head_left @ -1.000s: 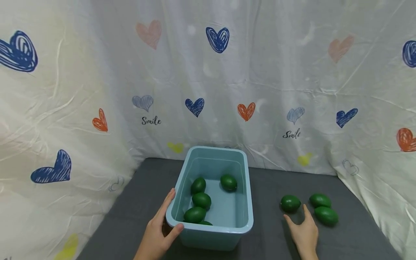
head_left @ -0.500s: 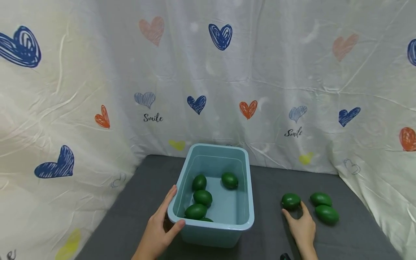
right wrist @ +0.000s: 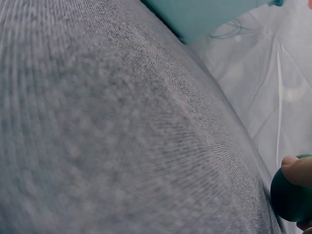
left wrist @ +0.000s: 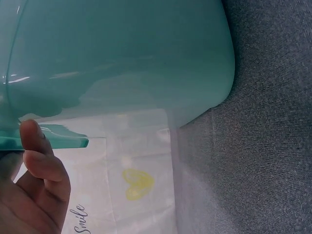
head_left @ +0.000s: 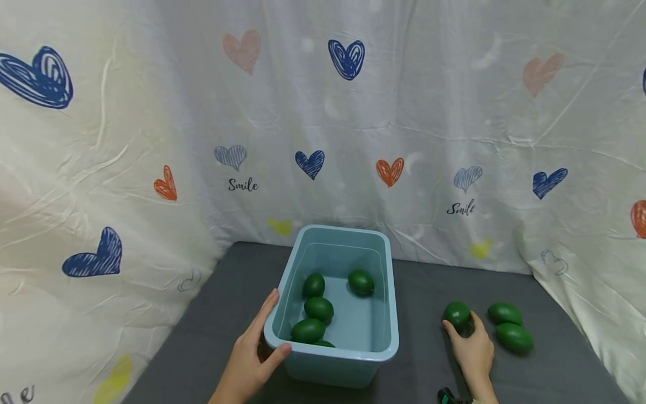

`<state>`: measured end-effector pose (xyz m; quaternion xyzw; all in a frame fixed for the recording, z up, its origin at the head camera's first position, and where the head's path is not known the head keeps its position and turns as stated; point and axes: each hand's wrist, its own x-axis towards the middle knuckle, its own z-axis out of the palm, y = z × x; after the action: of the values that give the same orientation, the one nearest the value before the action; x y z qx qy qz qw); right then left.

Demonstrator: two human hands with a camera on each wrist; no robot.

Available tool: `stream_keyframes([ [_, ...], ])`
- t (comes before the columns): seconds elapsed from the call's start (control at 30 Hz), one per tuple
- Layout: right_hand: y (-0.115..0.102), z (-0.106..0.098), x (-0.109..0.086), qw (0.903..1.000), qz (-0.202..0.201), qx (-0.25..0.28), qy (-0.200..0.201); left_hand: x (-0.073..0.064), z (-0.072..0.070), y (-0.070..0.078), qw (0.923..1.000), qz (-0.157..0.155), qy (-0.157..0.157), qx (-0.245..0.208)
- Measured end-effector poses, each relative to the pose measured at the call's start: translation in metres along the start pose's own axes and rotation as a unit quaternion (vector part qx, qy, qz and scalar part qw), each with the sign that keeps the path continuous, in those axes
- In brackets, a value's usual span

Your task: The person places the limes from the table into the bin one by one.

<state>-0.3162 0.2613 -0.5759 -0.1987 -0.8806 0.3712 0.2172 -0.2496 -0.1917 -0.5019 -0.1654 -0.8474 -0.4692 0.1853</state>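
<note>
While the left hand (head_left: pixel 247 359) holds the near left corner of the blue tub (head_left: pixel 333 367), its thumb on the front rim and its fingers along the left side, the right hand (head_left: pixel 474 349) pinches a green fruit (head_left: pixel 456 313) between thumb and finger, so its grip is narrowed to that fruit's width. This fruit is right of centre in the lower part of the frame, at the desk (head_left: pixel 419 292); whether it touches the surface I cannot tell.

Just to its right, two more, the upper fruit (head_left: pixel 504 313) and the lower fruit (head_left: pixel 515 338), lie touching. Inside the tub, at lower centre, five show: a row down the left side, the nearest partly hidden by the front rim, and one apart at the back right.

The word "Smile" can be read twice on the pale curtain (head_left: pixel 348 123), left and right of centre, among scribbled hearts; letters at the lower left edge are cut off. The left wrist view shows "Smile" sideways near a yellow heart (left wrist: pixel 138 184). A dark device (head_left: pixel 446 395) with a green patch sits by the right wrist, too small to read
</note>
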Motion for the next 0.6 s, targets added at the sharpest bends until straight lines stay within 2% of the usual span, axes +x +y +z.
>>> stream_keyframes([
  [0.1, -0.002, -0.002, -0.002, 0.9999, -0.007, 0.007, 0.01, 0.0, 0.0, 0.0, 1.0, -0.001, 0.002, 0.001],
  [0.4, -0.008, -0.01, -0.015, 0.9996, -0.016, 0.015, 0.02, -0.003, 0.0, 0.002, 0.9994, -0.032, 0.002, 0.014],
  [0.6, -0.011, -0.022, -0.023, 0.9994, -0.014, 0.005, 0.03, 0.0, 0.0, 0.001, 0.9994, -0.018, 0.002, 0.03],
])
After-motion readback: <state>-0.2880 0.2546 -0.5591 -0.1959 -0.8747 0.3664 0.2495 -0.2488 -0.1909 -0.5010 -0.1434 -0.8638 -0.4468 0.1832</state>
